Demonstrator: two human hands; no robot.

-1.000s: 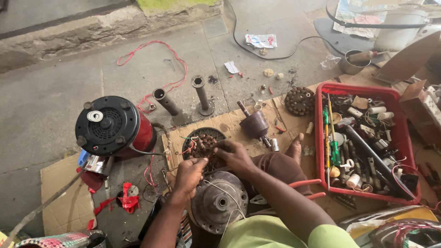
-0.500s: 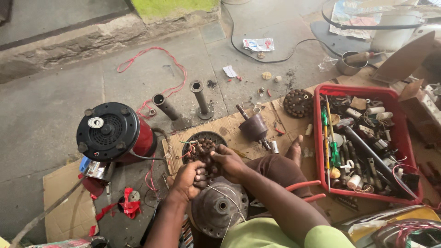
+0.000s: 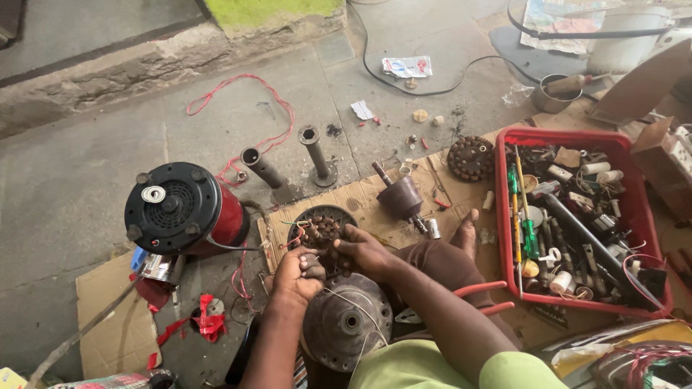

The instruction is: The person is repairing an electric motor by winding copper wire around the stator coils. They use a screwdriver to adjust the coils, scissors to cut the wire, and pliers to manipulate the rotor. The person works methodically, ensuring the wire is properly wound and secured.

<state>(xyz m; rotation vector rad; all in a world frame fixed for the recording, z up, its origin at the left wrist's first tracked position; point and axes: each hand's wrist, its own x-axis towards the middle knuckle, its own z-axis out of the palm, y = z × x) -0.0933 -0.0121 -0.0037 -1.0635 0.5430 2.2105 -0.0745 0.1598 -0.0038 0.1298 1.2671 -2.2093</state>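
A round motor stator with copper windings (image 3: 322, 224) lies on the cardboard (image 3: 375, 198) in front of me. My left hand (image 3: 294, 276) is closed on thin wires at its near edge. From the right, my right hand (image 3: 364, 250) pinches wires on the same stator, its fingers closed. Just below both hands sits a grey domed motor cover (image 3: 346, 330), with a white wire running across it.
A red and black motor housing (image 3: 180, 209) stands at the left. Two metal pipes (image 3: 317, 153) and a brown cone part (image 3: 401, 197) lie beyond the stator. A red tray (image 3: 652, 288) of tools and parts sits at the right, a round winding disc (image 3: 471, 158) beside it.
The view has drifted slightly. Both hands stay on the stator's wires, the left hand shifting a little up toward the stator.
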